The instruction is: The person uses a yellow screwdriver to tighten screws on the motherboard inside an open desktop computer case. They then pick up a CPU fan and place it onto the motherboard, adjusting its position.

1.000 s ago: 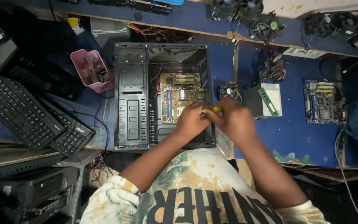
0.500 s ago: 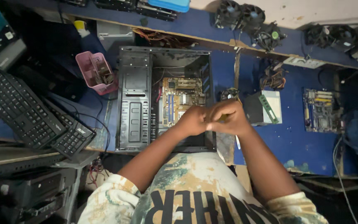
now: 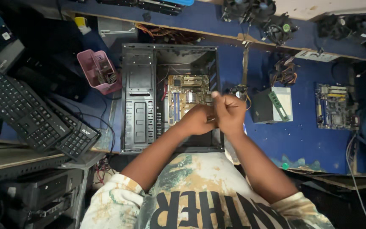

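Note:
An open black computer case (image 3: 138, 97) lies on its side on the blue bench, and its yellow-green motherboard (image 3: 187, 95) shows inside. Both my hands meet above the case's near right corner. My right hand (image 3: 230, 112) is a closed fist with the thumb pointing up. My left hand (image 3: 195, 121) is curled against it, knuckles touching. Whatever the fist holds is hidden; a yellow-handled tool showed between the hands a second ago.
Two black keyboards (image 3: 22, 108) overlap at the left edge. A pink basket (image 3: 96, 70) sits left of the case. To the right are a green memory stick (image 3: 278, 106) on a box and a bare blue circuit board (image 3: 335, 106). Cooling fans (image 3: 255, 10) lie on the back shelf.
My hands have drawn closer together and nearer to me over the case's corner. The yellow handle seen between them earlier is covered now. The view has shifted slightly.

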